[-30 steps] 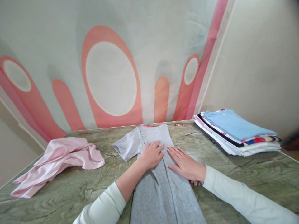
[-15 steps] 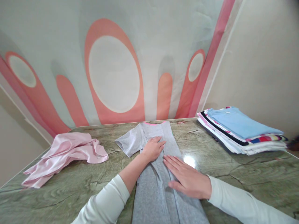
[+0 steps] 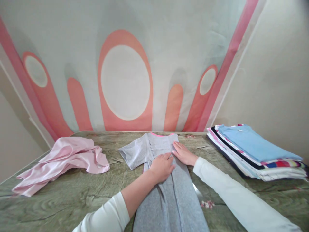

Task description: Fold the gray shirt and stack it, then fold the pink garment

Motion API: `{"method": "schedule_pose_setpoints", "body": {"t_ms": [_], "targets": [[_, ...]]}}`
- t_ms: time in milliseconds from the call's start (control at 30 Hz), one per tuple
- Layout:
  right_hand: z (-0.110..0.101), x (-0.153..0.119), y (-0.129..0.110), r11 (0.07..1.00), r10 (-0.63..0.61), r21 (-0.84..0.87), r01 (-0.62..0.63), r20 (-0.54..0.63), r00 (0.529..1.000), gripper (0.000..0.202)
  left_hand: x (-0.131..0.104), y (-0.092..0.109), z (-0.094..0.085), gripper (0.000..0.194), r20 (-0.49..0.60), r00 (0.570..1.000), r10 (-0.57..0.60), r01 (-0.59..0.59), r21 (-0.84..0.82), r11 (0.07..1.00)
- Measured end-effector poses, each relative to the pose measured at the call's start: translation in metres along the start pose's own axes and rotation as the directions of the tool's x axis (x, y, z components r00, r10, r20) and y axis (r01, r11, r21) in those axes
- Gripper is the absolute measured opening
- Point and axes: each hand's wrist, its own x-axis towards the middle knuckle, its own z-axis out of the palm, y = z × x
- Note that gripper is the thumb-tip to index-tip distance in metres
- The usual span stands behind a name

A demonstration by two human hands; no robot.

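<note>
A grey short-sleeved garment (image 3: 169,203) with a pink neckline lies stretched out along the table, its neck at the far end. One sleeve points left; the right side is folded inward, leaving a long edge down the middle. My left hand (image 3: 162,167) rests on its upper middle, fingers extended over the cloth. Farther up, my right hand (image 3: 184,154) lies flat near the right shoulder edge, its fingertips close to those of my left. Neither hand grips the fabric. Loose creases run below my left hand.
A crumpled pink cloth (image 3: 72,158) lies on the left of the wood-patterned table (image 3: 96,199). At the right stands a stack of folded clothes (image 3: 258,145), with a light blue one on top. Behind the table rises a wall with a pink and grey pattern (image 3: 125,80).
My right hand has slid up the garment toward the shoulder. My left hand has moved slightly lower relative to the neckline. The camera view has tilted a little.
</note>
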Motion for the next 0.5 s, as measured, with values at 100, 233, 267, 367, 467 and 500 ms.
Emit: {"method": "schedule_pose_setpoints", "body": {"t_ms": [100, 233, 267, 367, 467, 500], "targets": [[0.012, 0.035, 0.017, 0.991, 0.111, -0.077, -0.111, 0.006, 0.994, 0.072, -0.001, 0.004, 0.001, 0.038, 0.031, 0.999, -0.026, 0.027, -0.027, 0.999], [0.008, 0.06, 0.033, 0.959, 0.266, -0.102, -0.265, -0.003, 0.964, 0.075, 0.0, -0.005, -0.006, 0.04, 0.053, 0.998, 0.016, -0.01, -0.105, 0.994], [0.006, 0.063, 0.035, 0.952, 0.289, -0.104, -0.288, 0.001, 0.957, 0.075, 0.0, -0.012, -0.011, 0.04, 0.062, 0.998, 0.022, -0.013, -0.132, 0.991], [0.001, 0.064, 0.031, 0.958, 0.26, -0.119, -0.26, -0.02, 0.965, 0.072, -0.003, -0.052, -0.033, 0.04, 0.046, 0.982, -0.181, 0.187, -0.164, 0.969], [0.003, 0.06, 0.006, 0.991, 0.074, -0.114, -0.075, -0.014, 0.997, 0.063, -0.017, -0.104, -0.054, 0.041, 0.037, 0.768, -0.64, 0.639, -0.122, 0.76], [0.005, 0.06, -0.006, 0.995, -0.009, -0.097, 0.009, 0.008, 1.0, 0.06, -0.023, -0.12, -0.058, 0.044, 0.038, 0.711, -0.702, 0.702, -0.107, 0.704]]}}
